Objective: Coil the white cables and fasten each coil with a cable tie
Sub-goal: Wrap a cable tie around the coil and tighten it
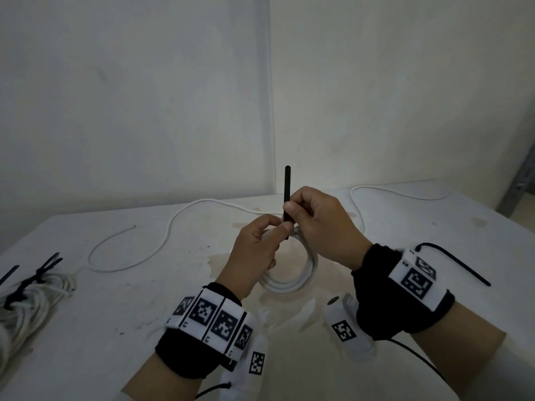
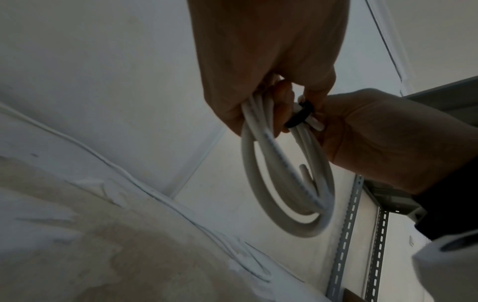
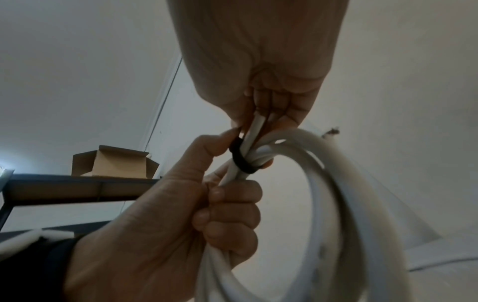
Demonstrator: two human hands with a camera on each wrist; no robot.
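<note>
Currently both hands work above the tabletop (image 1: 115,299); left hand (image 1: 254,250) grips the white cable coil (image 1: 292,273), its fingers curled round the bunched loops; right hand (image 1: 318,224) pinches the black cable tie (image 1: 287,195), which wraps the coil, tail upright. Loose white cable (image 1: 179,218) lies behind; tied bundle (image 1: 31,296) at far left

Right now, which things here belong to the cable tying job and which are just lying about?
In the job:
- white cable coil, gripped by the left hand
- black cable tie looped round it, tail pinched by the right hand
- loose white cable on the table, not yet coiled
- tied coils at far left, done

Lying about:
- cardboard box on a shelf
</note>
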